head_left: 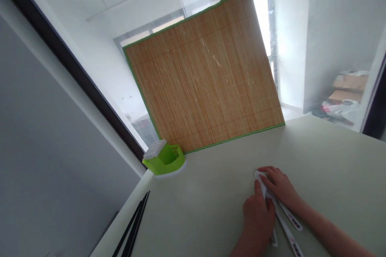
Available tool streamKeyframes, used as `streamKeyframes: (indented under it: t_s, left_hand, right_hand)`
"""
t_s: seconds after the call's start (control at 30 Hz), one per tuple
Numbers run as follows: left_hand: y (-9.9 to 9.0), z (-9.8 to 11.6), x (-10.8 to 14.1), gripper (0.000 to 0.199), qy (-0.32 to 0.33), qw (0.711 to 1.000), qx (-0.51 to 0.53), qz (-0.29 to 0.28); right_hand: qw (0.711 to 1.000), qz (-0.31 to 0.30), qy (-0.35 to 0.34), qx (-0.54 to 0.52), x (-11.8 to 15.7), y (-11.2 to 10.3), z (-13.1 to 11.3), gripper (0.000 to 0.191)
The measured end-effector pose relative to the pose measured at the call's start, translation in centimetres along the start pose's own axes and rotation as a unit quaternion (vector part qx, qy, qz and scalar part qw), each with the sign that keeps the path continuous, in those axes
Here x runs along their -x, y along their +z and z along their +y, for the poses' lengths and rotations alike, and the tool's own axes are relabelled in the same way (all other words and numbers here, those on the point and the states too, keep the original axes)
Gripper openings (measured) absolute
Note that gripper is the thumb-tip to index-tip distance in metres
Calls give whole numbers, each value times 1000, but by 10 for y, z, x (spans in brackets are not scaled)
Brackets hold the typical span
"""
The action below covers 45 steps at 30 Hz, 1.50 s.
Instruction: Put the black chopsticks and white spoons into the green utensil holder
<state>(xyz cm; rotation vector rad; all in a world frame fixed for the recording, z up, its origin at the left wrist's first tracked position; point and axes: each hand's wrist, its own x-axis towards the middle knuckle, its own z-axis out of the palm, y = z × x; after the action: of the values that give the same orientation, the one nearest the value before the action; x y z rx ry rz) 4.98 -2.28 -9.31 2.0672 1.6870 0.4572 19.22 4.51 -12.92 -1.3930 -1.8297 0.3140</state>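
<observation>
Currently: white spoon-like utensils, set before the bamboo mat, handles fanning away from it; left hand half-curled, right hand, nearer the mat, loosely bent, both touching them, grip unclear.

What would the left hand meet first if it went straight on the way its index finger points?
The left hand would likely meet the rounded end of the white strip first, then perhaps the fingertips of the right hand; depth there is unclear.
</observation>
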Motion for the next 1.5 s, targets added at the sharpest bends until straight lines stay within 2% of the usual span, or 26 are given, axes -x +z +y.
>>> streamKeyframes:
  t_s: [0.17, 0.23, 0.3, 0.37, 0.43, 0.53, 0.63, 0.7, 0.8, 0.87, 0.97, 1.07, 1.13, 1.3, 1.5]
  left_hand:
    - [-7, -2, 1, 55, 34, 998, -26, 37]
    - [-21, -12, 3, 53, 22, 997, -45, 64]
    - [-40, -34, 7, 51, -5, 993, -72, 91]
    - [-67, -68, 14, 51, -40, 985, -112, 122]
    - [-97, -113, 26, 52, -94, 967, -172, 161]
    - [-147, -188, 54, 58, -177, 923, -281, 196]
    - [-189, -252, 90, 68, -299, 861, -366, 188]
    - [-207, -284, 113, 74, -379, 829, -374, 169]
    - [-219, -314, 139, 78, -461, 814, -331, 124]
    - [-221, -324, 148, 77, -477, 824, -293, 85]
    - [-223, -327, 151, 62, -455, 847, -273, 44]
    - [-226, -325, 147, 42, -432, 856, -282, 34]
    - [-229, -323, 142, 34, -427, 859, -280, 24]
    - [-231, -322, 130, 34, -421, 866, -270, -3]
    - [-223, -311, 121, 38, -420, 870, -259, -13]
  right_hand:
    - [1000, 4, -15, 18, 1, 2, 3, 32]
    - [999, 16, -29, 35, 2, 2, 3, 31]
    - [997, 29, -49, 58, 3, 0, 1, 30]
    - [994, 35, -71, 81, 5, -2, -5, 28]
    - [990, 35, -96, 97, 8, -3, -13, 26]
    - [984, 35, -137, 110, 12, -5, -24, 25]
    - [978, 26, -170, 116, 14, -4, -30, 25]
    - [974, 3, -197, 115, 14, -3, -32, 28]
    - [959, -68, -255, 101, 17, 1, -39, 35]
    - [944, -124, -291, 88, 21, 3, -46, 39]
    - [922, -193, -327, 75, 28, 4, -61, 42]
    - [909, -239, -336, 67, 33, 3, -75, 40]
    - [908, -257, -324, 66, 34, 1, -81, 30]
    - [919, -252, -291, 81, 34, 0, -74, 16]
    - [927, -210, -292, 107, 31, 3, -55, 8]
